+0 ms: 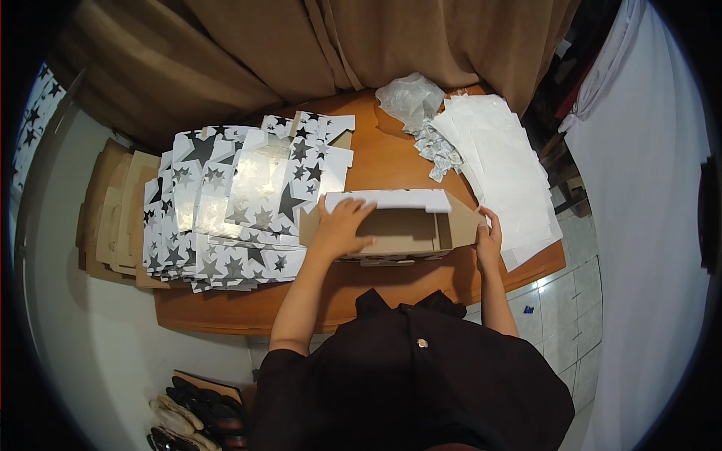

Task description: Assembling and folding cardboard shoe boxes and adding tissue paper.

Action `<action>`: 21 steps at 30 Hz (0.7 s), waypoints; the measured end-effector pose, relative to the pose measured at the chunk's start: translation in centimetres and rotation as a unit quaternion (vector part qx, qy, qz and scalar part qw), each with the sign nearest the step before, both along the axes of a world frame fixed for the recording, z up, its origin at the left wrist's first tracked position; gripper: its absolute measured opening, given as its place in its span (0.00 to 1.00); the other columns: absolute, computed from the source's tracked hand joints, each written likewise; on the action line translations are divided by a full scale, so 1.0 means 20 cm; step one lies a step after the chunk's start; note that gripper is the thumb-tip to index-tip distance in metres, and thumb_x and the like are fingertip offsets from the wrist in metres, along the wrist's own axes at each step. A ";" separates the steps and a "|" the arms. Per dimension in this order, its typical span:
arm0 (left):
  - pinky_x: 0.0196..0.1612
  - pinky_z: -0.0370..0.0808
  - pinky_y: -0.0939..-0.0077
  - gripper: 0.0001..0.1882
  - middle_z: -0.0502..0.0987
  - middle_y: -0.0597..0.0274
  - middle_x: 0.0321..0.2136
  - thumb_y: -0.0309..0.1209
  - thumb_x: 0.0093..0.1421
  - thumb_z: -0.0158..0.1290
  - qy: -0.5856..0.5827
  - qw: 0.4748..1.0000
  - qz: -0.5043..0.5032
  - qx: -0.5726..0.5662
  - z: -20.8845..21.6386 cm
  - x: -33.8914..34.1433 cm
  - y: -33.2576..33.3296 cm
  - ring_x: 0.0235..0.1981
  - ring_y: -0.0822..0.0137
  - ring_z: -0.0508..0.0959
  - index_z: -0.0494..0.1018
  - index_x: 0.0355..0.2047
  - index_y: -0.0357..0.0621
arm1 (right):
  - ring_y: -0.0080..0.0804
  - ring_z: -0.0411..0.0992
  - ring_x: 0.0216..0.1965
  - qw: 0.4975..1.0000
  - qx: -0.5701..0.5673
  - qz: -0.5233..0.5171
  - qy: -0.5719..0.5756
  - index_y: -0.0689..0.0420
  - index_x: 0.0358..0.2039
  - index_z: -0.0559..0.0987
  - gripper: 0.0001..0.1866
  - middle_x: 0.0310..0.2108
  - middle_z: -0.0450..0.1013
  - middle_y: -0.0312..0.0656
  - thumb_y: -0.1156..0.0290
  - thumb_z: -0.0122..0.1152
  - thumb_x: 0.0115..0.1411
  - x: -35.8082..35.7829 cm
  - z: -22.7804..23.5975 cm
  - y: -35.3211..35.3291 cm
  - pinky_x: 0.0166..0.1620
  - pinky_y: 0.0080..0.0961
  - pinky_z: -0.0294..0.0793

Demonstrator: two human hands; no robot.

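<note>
A partly folded cardboard box (398, 244) lies on the table in front of me, plain brown inside, with a white outer face along its far edge. My left hand (344, 229) is at the box's left end, its fingers spread over the opening. At the other end, a brown side flap (462, 223) sticks out. My right hand (489, 234) pinches that flap's outer edge between thumb and fingers. Left of the box rises a large stack of flat white cardboard sheets with black stars (241, 195), some of them glossy under the light.
On the wooden table (368, 154), white paper sheets (511, 177) spread along the right side. Beside them are a clear plastic bag (411, 99) and small silvery packets (438, 154). Brown cardboard pieces (116, 214) lean at the left wall. Shoes (192, 413) sit low at left.
</note>
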State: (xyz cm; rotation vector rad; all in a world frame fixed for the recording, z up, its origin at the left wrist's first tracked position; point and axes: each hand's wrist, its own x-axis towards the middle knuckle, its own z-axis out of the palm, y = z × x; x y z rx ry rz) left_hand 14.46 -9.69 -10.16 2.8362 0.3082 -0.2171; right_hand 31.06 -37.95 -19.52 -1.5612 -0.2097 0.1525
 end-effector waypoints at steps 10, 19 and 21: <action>0.59 0.27 0.34 0.38 0.42 0.55 0.66 0.65 0.53 0.40 0.073 0.990 0.011 -0.119 -0.21 -0.18 -0.07 0.67 0.55 0.41 0.61 0.60 0.59 | 0.30 0.68 0.46 0.969 0.023 0.229 0.087 0.58 0.45 0.74 0.23 0.40 0.74 0.44 0.52 0.44 0.63 0.01 0.14 0.06 0.52 0.30 0.62; 0.61 0.32 0.38 0.32 0.44 0.52 0.65 0.55 0.56 0.46 -0.024 0.996 0.034 -0.084 -0.09 -0.27 -0.13 0.66 0.52 0.42 0.63 0.58 0.56 | 0.42 0.58 0.55 0.824 -0.491 0.145 -0.242 0.49 0.53 0.66 0.38 0.52 0.62 0.43 0.60 0.69 0.39 -0.07 0.22 0.33 0.56 0.40 0.54; 0.62 0.42 0.46 0.24 0.53 0.49 0.63 0.43 0.58 0.49 -0.208 0.973 0.039 -0.096 0.01 -0.32 -0.09 0.64 0.50 0.50 0.67 0.54 0.51 | 0.42 0.57 0.55 0.808 -0.510 0.132 -0.263 0.49 0.53 0.66 0.37 0.51 0.62 0.43 0.60 0.69 0.40 -0.06 0.24 0.34 0.55 0.40 0.55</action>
